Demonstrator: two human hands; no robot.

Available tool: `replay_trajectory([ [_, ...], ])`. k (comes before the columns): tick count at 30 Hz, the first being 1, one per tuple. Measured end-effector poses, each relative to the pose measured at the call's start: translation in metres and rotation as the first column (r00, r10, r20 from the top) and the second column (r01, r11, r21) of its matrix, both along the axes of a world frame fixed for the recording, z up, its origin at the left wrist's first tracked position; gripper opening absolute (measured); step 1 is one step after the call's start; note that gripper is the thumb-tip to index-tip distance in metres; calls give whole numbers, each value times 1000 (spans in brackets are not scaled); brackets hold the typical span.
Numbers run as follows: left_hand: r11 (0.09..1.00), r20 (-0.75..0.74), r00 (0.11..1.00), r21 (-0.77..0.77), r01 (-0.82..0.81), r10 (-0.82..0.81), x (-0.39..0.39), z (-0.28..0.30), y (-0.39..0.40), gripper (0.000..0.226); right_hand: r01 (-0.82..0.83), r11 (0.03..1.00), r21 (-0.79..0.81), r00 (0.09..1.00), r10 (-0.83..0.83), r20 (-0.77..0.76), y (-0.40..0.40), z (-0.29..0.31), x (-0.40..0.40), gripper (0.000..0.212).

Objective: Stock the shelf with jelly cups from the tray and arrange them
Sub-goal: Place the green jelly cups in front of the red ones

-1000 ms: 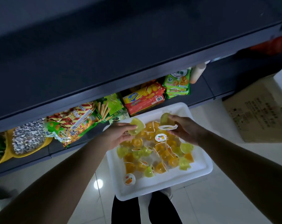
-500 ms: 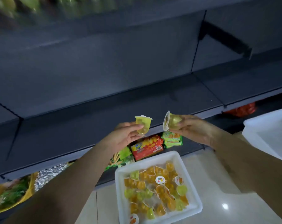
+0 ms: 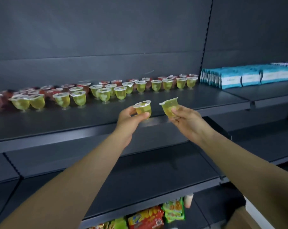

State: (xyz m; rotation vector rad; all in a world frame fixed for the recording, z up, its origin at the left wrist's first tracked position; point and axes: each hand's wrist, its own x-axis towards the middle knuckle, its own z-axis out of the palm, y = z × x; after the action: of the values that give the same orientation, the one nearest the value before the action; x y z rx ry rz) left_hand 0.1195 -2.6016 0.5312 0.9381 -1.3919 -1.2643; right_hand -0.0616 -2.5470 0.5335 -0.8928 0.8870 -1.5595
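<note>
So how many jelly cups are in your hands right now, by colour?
Yellow-green: 2, the upright cup in the left hand and the tilted cup in the right hand
Red: 0
Total: 2

- left hand (image 3: 130,119) pinches upright green jelly cup (image 3: 143,109)
- right hand (image 3: 187,122) grips second cup (image 3: 170,106) (tilted left)
- shelf (image 3: 74,123) rows beyond both

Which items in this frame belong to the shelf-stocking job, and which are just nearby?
Job:
left hand holding a green jelly cup
right hand holding a tilted jelly cup
jelly cups on the shelf
shelf

Nearby:
blue packets
snack bags
</note>
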Motion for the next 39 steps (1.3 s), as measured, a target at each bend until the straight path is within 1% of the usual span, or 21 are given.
replay_trajectory([
  [2,995,39,995,-16,-94,94,-11,9,-25,21,79,996,36,996,-77,-41,-26,7,4,34],
  [4,989,76,986,-37,-146,149,-23,15,-49,24,149,987,65,986,-144,-85,-53,10,7,30],
  [6,983,121,977,-59,-172,178,-34,16,-74,29,236,969,73,964,-225,-139,-83,9,7,32],
  [9,980,188,962,-74,-187,198,-47,13,-110,34,360,931,62,899,-328,-291,-131,5,4,37],
  [12,979,185,962,-49,-196,202,-56,12,-140,32,420,906,55,838,-365,-405,-169,7,1,32],
  [16,967,152,955,1,-256,253,-62,13,-167,28,507,861,37,752,-421,-508,-204,8,-6,37],
  [21,949,187,932,-6,-314,309,-68,10,-182,32,536,843,37,709,-426,-561,-221,8,-11,42],
  [26,950,213,929,0,-312,304,-67,11,-185,29,539,841,31,707,-433,-559,-221,9,-10,38],
  [28,957,211,936,7,-289,281,-64,13,-180,27,556,831,17,683,-445,-579,-218,7,-8,35],
  [31,972,241,943,-18,-233,230,-57,17,-166,19,578,815,-43,595,-458,-661,-208,5,-8,34],
  [33,980,299,933,-67,-189,201,-49,18,-154,16,571,814,-108,488,-442,-752,-192,8,-10,40],
  [36,982,404,897,-128,-136,177,-37,22,-123,37,508,832,-223,334,-429,-839,-151,13,-15,51],
  [39,970,544,816,-233,-74,193,-24,21,-90,50,362,881,-303,160,-379,-911,-100,11,-22,52],
])
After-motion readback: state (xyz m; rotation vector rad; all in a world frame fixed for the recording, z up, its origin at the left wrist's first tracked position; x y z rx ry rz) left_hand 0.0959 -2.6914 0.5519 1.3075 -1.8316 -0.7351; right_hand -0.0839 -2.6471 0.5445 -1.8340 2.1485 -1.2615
